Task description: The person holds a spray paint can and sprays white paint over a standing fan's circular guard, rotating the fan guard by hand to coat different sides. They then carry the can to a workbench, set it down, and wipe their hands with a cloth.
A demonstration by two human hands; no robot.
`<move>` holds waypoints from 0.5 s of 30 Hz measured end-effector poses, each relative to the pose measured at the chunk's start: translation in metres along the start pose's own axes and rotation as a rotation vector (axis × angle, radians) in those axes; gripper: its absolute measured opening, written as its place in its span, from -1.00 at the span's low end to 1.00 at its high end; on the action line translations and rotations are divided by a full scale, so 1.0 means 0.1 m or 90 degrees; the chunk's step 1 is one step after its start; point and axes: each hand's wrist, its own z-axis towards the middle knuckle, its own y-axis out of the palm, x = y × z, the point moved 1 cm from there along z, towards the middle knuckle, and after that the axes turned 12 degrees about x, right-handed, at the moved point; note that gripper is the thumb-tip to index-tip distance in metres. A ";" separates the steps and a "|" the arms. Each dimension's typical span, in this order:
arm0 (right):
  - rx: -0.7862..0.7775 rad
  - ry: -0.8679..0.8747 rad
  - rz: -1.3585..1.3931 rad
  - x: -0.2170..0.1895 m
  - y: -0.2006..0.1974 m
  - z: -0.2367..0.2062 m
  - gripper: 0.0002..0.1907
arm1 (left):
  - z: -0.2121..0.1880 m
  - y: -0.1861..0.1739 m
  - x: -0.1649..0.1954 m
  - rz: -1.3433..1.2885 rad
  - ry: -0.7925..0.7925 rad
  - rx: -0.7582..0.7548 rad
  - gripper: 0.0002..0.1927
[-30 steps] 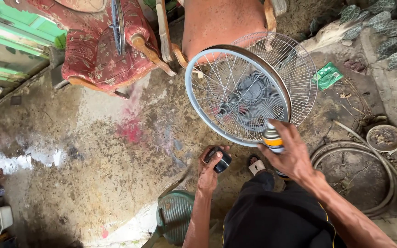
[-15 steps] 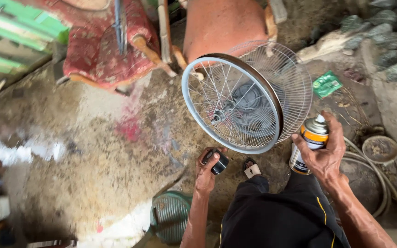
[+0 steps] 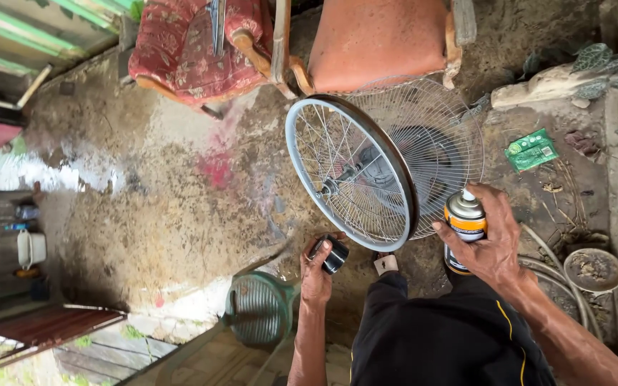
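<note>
A spoked bicycle wheel (image 3: pixel 348 171) with a pale rim and dark tyre edge stands tilted on the dirt ground, leaning against a round wire fan grille (image 3: pixel 441 150). My right hand (image 3: pixel 491 246) grips an orange and silver spray can (image 3: pixel 464 221) upright, just right of the wheel's lower edge, nozzle at the top. My left hand (image 3: pixel 316 275) holds a small black cap (image 3: pixel 334 255) below the wheel. My dark trousers (image 3: pixel 445 336) fill the bottom of the view.
A red patterned cushioned chair (image 3: pixel 194 50) and an orange seat (image 3: pixel 377 39) stand behind the wheel. A green plastic basket (image 3: pixel 259 307) lies near my left arm. A coiled hose and a small dish (image 3: pixel 591 268) sit at the right, with a green packet (image 3: pixel 531 149) beyond.
My right hand carried the spray can from against the wheel out to the right, then back nearer the rim. My left hand stayed below the wheel with the cap.
</note>
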 end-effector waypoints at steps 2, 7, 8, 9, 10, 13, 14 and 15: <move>-0.008 -0.014 0.005 -0.04 -0.01 0.02 -0.27 | -0.04 -0.01 -0.04 0.003 -0.003 0.020 -0.62; -0.020 -0.023 0.006 -0.21 0.05 -0.01 -0.26 | -0.06 -0.11 -0.01 -0.018 0.005 0.016 -0.61; -0.025 -0.021 0.009 -0.27 0.08 -0.03 -0.26 | -0.05 -0.15 0.02 -0.015 0.008 0.013 -0.61; -0.031 -0.020 0.012 -0.33 0.11 -0.06 -0.25 | -0.04 -0.20 0.05 -0.014 0.012 0.010 -0.61; -0.030 -0.026 0.003 -0.39 0.14 -0.10 -0.26 | -0.03 -0.26 0.07 -0.021 0.006 0.011 -0.60; -0.025 -0.049 -0.030 -0.57 0.27 -0.22 -0.27 | 0.05 -0.50 0.15 -0.047 -0.006 0.008 -0.59; -0.023 -0.055 -0.043 -0.62 0.33 -0.25 -0.26 | 0.09 -0.61 0.17 -0.055 -0.008 0.009 -0.59; -0.022 -0.060 -0.055 -0.68 0.41 -0.30 -0.26 | 0.13 -0.74 0.19 -0.063 -0.010 0.010 -0.59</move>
